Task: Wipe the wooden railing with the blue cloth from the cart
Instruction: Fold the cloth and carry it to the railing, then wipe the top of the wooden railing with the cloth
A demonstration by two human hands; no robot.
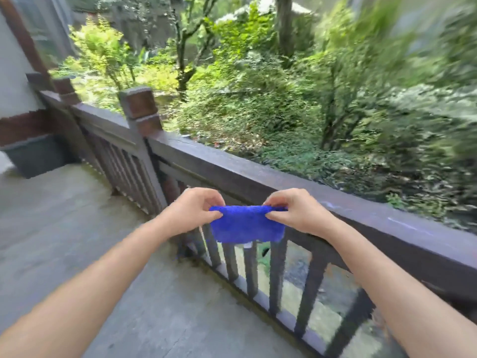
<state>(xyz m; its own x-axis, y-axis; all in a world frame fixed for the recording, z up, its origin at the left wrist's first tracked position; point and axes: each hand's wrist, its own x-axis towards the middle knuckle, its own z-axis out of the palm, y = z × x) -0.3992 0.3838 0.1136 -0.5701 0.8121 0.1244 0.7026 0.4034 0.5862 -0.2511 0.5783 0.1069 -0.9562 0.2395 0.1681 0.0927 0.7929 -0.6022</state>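
Observation:
A folded blue cloth [246,224] hangs in the air between my two hands, in front of the dark wooden railing [361,210]. My left hand [192,211] pinches its upper left corner. My right hand [296,211] pinches its upper right corner. The cloth is held a little on my side of the top rail, and I cannot tell whether it touches the wood. The railing runs from the far left to the near right, with a square post [139,107] further along. The cart is out of view.
Vertical balusters [276,277] stand under the rail. A grey concrete floor [77,215] spreads to the left. A dark grey bin-like box [38,156] sits by the white wall at far left. Green bushes and trees lie beyond the railing.

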